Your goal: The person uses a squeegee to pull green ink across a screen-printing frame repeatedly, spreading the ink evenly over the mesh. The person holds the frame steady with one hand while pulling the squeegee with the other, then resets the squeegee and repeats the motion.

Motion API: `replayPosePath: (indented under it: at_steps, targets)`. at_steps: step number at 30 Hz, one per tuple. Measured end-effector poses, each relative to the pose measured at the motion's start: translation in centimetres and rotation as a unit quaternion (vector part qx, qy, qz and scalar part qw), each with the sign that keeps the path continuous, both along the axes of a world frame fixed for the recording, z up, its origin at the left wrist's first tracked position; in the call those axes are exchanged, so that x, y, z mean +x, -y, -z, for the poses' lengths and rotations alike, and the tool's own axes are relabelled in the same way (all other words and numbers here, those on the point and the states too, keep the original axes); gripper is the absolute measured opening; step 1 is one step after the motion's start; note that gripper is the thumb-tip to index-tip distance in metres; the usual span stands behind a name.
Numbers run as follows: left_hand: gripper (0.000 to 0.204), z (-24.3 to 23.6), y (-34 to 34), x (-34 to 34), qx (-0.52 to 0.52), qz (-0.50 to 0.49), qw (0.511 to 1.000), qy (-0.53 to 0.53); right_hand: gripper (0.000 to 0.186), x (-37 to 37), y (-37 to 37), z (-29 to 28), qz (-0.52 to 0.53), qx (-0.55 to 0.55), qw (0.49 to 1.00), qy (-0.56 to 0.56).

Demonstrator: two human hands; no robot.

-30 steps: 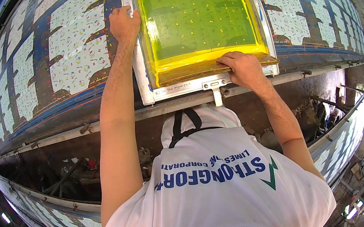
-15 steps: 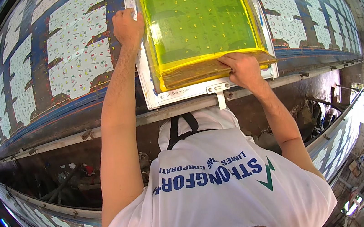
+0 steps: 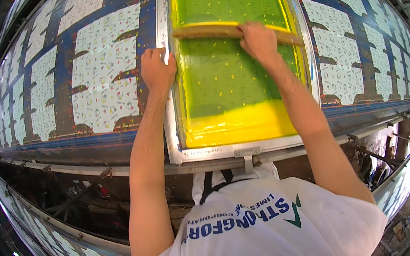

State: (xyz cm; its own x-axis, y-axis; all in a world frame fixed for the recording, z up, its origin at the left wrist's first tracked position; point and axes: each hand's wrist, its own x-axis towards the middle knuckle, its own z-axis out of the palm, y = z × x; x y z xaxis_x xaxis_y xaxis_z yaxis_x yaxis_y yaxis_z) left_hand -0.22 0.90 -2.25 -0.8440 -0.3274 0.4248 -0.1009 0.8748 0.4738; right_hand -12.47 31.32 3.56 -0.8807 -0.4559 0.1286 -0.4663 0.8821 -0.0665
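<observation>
A silk-screen frame (image 3: 171, 132) with a pale metal border lies over the long printing table. Green mesh (image 3: 224, 79) fills it, with a broad band of yellow ink (image 3: 240, 123) along the near end. My right hand (image 3: 261, 43) is closed around a wooden squeegee (image 3: 208, 31), which lies slantwise across the mesh in the far half, its left end farther from me. A thin line of yellow ink runs along the squeegee's far side. My left hand (image 3: 158, 72) grips the frame's left rail with curled fingers. Some fingertips are hidden.
White printed panels (image 3: 104, 74) with small coloured motifs lie in rows on the dark table to both sides. A metal rail (image 3: 122, 171) runs along the near table edge, with a bracket (image 3: 248, 159) on the frame against it. Another panel-covered table (image 3: 80, 243) stands behind me.
My right hand has pushed the squeegee from the frame's near end to its far half. Yellow ink now shows at the near end. My left hand stays on the left rail.
</observation>
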Motion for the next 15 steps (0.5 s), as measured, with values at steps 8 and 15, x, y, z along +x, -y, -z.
replayPosePath:
  at_steps: [8, 15]
  targets:
    - [0.027, -1.8, -0.4, 1.4, -0.019, 0.001, 1.000, 0.006, 0.028, -19.5, 3.1, -0.3, -0.032, -0.015, 0.999, 0.020]
    - [0.028, -2.5, -0.6, 2.0, -0.039, -0.008, 0.999, 0.014, 0.029, -26.2, 3.6, -3.2, -0.120, 0.041, 0.991, 0.033]
